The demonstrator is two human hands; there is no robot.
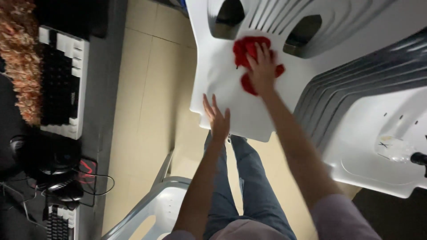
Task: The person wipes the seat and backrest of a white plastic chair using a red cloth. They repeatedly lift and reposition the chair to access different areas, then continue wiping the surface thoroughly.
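A white plastic chair [222,75] lies tipped in front of me, its back with two cut-out openings at the top of the view. My right hand [262,69] presses a crumpled red cloth [245,50] flat against the chair's surface. My left hand [217,118] rests with fingers spread on the chair's lower edge, holding nothing. My legs in blue jeans show below the chair.
A stack of white plastic chairs [373,133] fills the right side. Another white chair [155,206] stands at the bottom centre. At the left, a dark desk holds a black-and-white keyboard [62,82], cables and a furry orange item [20,58]. The floor is beige tile.
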